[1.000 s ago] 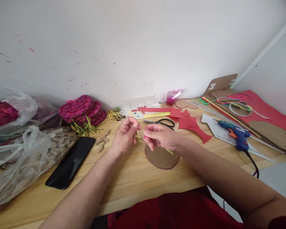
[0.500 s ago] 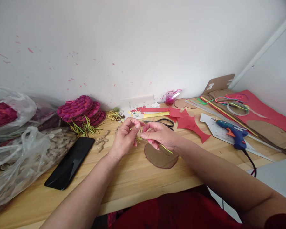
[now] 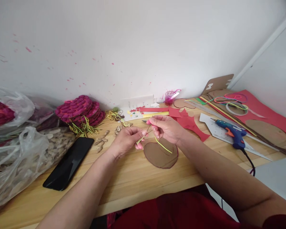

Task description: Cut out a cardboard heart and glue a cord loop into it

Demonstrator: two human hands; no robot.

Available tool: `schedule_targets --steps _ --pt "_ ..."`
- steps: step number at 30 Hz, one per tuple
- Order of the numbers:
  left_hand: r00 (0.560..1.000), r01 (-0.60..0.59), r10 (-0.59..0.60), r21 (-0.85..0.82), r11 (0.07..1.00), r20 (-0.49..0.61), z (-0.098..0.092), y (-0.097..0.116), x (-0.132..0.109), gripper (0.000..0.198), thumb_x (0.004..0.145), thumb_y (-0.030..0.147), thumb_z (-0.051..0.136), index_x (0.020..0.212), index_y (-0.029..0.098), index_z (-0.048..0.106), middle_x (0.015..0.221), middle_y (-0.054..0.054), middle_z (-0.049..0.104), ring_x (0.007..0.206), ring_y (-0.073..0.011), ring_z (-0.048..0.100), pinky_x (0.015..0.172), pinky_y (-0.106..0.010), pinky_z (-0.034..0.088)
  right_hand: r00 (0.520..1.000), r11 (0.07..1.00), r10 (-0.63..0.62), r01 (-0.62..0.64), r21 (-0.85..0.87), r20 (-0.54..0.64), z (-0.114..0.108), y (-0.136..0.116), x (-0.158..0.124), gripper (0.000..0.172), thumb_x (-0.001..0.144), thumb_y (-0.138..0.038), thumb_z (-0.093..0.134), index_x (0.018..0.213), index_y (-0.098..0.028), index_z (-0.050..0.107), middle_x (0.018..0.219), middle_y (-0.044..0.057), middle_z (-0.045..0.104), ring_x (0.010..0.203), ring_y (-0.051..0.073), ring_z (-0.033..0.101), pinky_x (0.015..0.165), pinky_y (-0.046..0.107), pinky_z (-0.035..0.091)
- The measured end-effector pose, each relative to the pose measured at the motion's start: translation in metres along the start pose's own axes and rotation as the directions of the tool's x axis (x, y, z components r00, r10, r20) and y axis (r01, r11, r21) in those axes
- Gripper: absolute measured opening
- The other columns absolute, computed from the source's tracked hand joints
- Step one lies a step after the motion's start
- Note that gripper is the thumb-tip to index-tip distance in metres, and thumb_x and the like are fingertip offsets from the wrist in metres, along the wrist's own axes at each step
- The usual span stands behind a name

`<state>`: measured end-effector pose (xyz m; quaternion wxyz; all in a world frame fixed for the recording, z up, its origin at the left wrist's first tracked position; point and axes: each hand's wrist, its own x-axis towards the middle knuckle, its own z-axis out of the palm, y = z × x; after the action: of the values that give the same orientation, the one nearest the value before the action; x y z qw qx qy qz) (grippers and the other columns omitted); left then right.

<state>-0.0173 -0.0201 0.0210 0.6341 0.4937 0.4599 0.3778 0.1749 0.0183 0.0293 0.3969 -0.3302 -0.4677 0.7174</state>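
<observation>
Both my hands meet over the middle of the wooden table (image 3: 133, 178). My left hand (image 3: 126, 140) is closed, pinching the low end of thin yellow-green strands (image 3: 163, 146). My right hand (image 3: 165, 127) is also closed, pinching the same strands a little higher and to the right. One loose strand end curves down over a brown cardboard disc (image 3: 160, 156) that lies flat just below my right hand. Black scissors lie behind my right hand, mostly hidden by it.
A black phone (image 3: 69, 162) lies to the left. Plastic bags (image 3: 19, 152) and a stack of magenta woven discs (image 3: 79, 109) fill the left side. Red paper cut-outs (image 3: 192, 124), a blue glue gun (image 3: 231, 132) with its cord, and coloured cords (image 3: 231, 101) sit on the right.
My right hand has risen and moved right, drawing the strands out. My left hand has dropped lower, turning palm down. The strand end now hangs free over the cardboard disc.
</observation>
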Motion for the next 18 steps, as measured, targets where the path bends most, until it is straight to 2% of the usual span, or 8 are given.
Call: schedule_targets --steps 3,7,10,13,16,18 --pt "0.998 0.057 -0.057 -0.021 0.998 0.037 0.000 -0.002 0.000 0.042 0.063 0.047 0.089 0.074 0.011 0.070 0.061 0.001 0.062 0.043 -0.0066 0.055 0.045 -0.019 0.046 1.000 0.998 -0.026 0.026 0.057 0.002 0.000 0.002 0.001 0.033 0.070 -0.045 0.085 0.078 -0.016 0.072 0.058 -0.005 0.058 0.045 0.006 0.051 0.044 0.020 0.038" --pt "0.991 0.098 -0.091 -0.066 0.993 0.100 0.000 -0.003 -0.001 0.036 0.067 0.041 0.088 0.077 0.012 0.068 0.063 0.001 0.064 0.043 -0.0064 0.056 0.043 -0.017 0.044 0.996 0.989 -0.081 0.083 0.120 -0.022 0.002 0.002 0.003 0.029 0.071 -0.042 0.085 0.077 -0.017 0.071 0.066 -0.004 0.061 0.057 0.008 0.058 0.057 0.023 0.047" --pt "0.998 0.063 -0.057 -0.185 0.981 0.039 0.001 -0.002 -0.002 0.034 0.070 0.037 0.087 0.080 0.015 0.063 0.080 0.000 0.070 0.041 -0.0048 0.056 0.040 -0.017 0.043 0.984 0.982 -0.122 0.138 0.126 -0.127 0.001 0.000 0.004 0.031 0.069 -0.044 0.085 0.081 -0.020 0.072 0.080 -0.001 0.066 0.074 0.012 0.065 0.066 0.025 0.050" --pt "0.998 0.008 -0.024 -0.279 0.960 -0.056 0.001 0.001 -0.003 0.035 0.072 0.035 0.085 0.083 0.016 0.058 0.102 -0.003 0.073 0.042 -0.0046 0.059 0.039 -0.017 0.044 0.971 0.986 -0.157 0.145 -0.081 -0.179 0.001 -0.001 0.003 0.029 0.073 -0.048 0.081 0.080 -0.021 0.074 0.087 0.001 0.069 0.079 0.013 0.062 0.063 0.023 0.044" --pt "0.993 -0.028 -0.011 -0.328 0.944 -0.117 0.003 0.003 -0.004 0.035 0.072 0.035 0.085 0.083 0.017 0.056 0.100 -0.002 0.073 0.046 -0.0076 0.064 0.040 -0.017 0.047 0.994 0.937 -0.106 0.088 -0.338 -0.035 0.006 0.002 -0.003 0.027 0.077 -0.045 0.078 0.081 -0.018 0.076 0.085 0.004 0.071 0.078 0.014 0.060 0.066 0.027 0.043" --pt "0.993 -0.032 -0.008 -0.336 0.941 -0.116 0.006 0.004 -0.005 0.035 0.072 0.036 0.084 0.083 0.018 0.057 0.090 0.000 0.072 0.047 -0.0097 0.066 0.039 -0.017 0.048 0.993 0.948 -0.025 0.061 -0.311 0.118 0.011 0.007 -0.005 0.026 0.079 -0.042 0.078 0.084 -0.017 0.075 0.082 0.003 0.070 0.077 0.016 0.061 0.072 0.030 0.045"
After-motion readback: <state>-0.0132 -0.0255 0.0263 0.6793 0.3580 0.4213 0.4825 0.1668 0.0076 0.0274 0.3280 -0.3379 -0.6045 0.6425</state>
